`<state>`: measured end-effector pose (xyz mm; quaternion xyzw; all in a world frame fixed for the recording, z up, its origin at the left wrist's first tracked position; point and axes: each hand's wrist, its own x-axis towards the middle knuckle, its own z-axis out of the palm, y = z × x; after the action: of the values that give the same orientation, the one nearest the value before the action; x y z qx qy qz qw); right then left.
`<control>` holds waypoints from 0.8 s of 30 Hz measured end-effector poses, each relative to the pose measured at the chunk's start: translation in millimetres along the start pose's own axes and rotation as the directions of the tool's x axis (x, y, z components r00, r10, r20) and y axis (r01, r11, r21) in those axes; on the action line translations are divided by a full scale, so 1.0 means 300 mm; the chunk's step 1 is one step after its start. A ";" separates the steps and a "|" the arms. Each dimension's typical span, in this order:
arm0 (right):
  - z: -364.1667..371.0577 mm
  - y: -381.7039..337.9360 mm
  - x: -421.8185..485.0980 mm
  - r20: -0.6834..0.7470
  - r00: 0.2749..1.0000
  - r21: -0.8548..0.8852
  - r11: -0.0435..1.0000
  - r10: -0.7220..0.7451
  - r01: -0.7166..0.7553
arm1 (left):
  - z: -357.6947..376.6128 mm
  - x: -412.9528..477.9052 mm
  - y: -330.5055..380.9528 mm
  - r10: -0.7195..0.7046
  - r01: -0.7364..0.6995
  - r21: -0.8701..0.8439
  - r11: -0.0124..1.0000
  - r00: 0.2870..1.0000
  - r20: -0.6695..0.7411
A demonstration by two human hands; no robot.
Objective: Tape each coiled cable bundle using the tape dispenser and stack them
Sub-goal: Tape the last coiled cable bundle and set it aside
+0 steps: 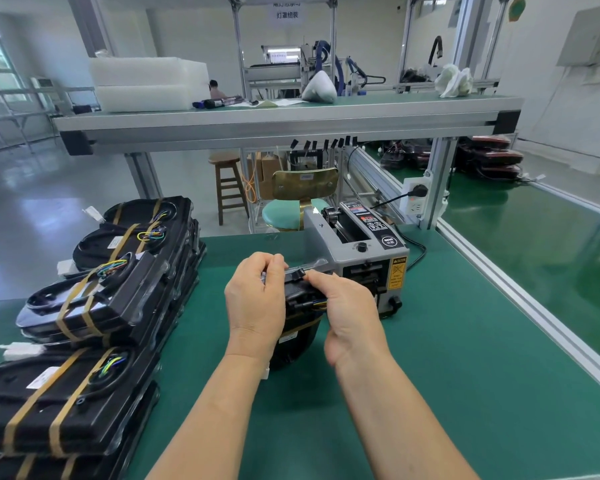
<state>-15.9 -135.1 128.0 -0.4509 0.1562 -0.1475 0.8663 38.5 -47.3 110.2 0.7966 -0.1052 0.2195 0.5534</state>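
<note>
Bundle [297,293] on end btwn L hand [253,299], R hand [350,313].

Bare forearms [219,414], left hand [255,299], right hand [352,315]

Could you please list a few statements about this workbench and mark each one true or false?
1. The left hand and right hand both hold one black bundle. True.
2. The tape dispenser stands to the left of the hands. False: it stands just behind them, to the right.
3. The stacked bundles on the left carry tan tape strips. True.
4. The table mat is red. False: it is green.
</note>
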 end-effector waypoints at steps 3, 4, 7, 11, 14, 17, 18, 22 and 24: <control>0.002 0.004 0.001 -0.008 1.000 -0.010 1.000 -0.007 0.006 | -0.003 0.001 -0.002 -0.009 0.009 -0.010 1.000 1.000 0.003; 0.003 0.005 0.002 -0.011 1.000 -0.009 1.000 -0.005 0.005 | -0.004 0.001 -0.004 -0.010 0.010 -0.009 1.000 1.000 0.002; 0.012 0.005 -0.002 -0.021 1.000 -0.007 1.000 0.002 -0.002 | -0.006 0.004 -0.006 -0.012 0.012 -0.005 1.000 1.000 0.001; 0.024 0.005 -0.007 -0.026 1.000 -0.002 1.000 -0.006 0.006 | -0.010 0.004 -0.008 -0.024 0.024 -0.021 0.999 1.000 0.000; 0.028 0.007 -0.008 -0.028 0.999 -0.021 1.000 -0.018 0.018 | -0.013 0.003 -0.008 -0.031 0.031 -0.043 0.999 1.000 0.004; 0.029 0.015 -0.006 -0.042 0.999 -0.055 0.998 -0.030 0.028 | -0.015 0.001 -0.005 -0.030 0.031 -0.053 0.998 0.999 0.010; 0.029 0.018 -0.004 -0.047 0.998 -0.066 0.997 -0.035 0.032 | -0.016 0.000 -0.002 -0.027 0.028 -0.058 0.998 1.000 0.011; 0.023 0.023 0.001 -0.058 0.998 -0.071 0.997 -0.032 0.028 | -0.020 -0.004 0.005 -0.020 0.021 -0.061 0.998 1.000 0.019; 0.021 0.022 0.000 -0.058 0.998 -0.059 0.998 -0.022 0.019 | -0.021 -0.005 0.007 -0.019 0.020 -0.067 0.998 1.000 0.019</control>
<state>-12.5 -126.8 125.9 -0.4729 0.1812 -0.1651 0.8463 34.8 -42.3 113.1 0.7804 -0.1099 0.2030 0.5811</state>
